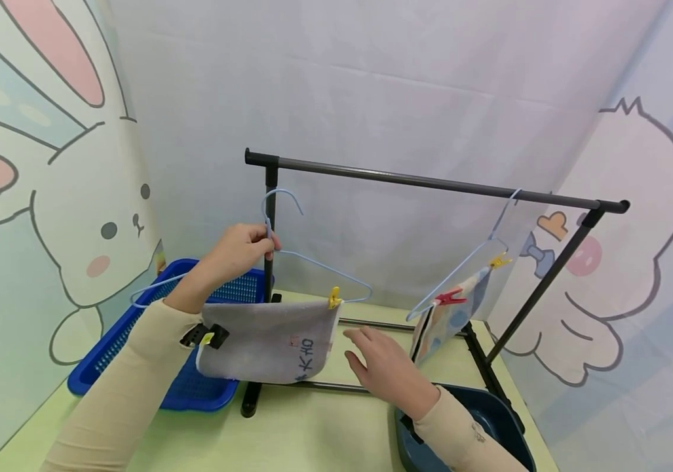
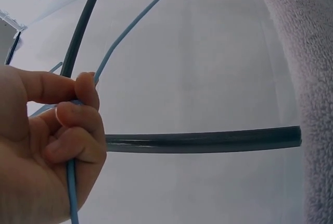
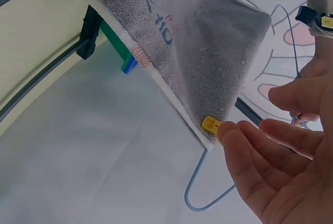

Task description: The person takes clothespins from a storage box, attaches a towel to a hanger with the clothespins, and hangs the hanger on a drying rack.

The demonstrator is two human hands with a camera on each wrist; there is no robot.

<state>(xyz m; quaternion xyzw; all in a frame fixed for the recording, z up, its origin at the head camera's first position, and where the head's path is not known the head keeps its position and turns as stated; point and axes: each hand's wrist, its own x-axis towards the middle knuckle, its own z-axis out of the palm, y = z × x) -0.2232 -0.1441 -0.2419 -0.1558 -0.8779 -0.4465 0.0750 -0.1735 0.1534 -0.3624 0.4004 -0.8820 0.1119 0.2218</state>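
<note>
Just below its hook, my left hand pinches a light blue clothes hanger and holds it up at the left end of the rack. A grey towel with dark blue lettering hangs from this hanger. At its right corner sits a yellow clothespin; my left wrist hides the towel's other upper corner. My right hand holds nothing, its fingers spread apart, near the towel's right edge. In the right wrist view its fingertips appear close to the yellow clothespin; whether they touch cannot be told.
A black rack spans the table. Near its right end another blue hanger carries a patterned cloth with red and yellow clothespins. A blue basket stands at left, a dark teal basin at front right.
</note>
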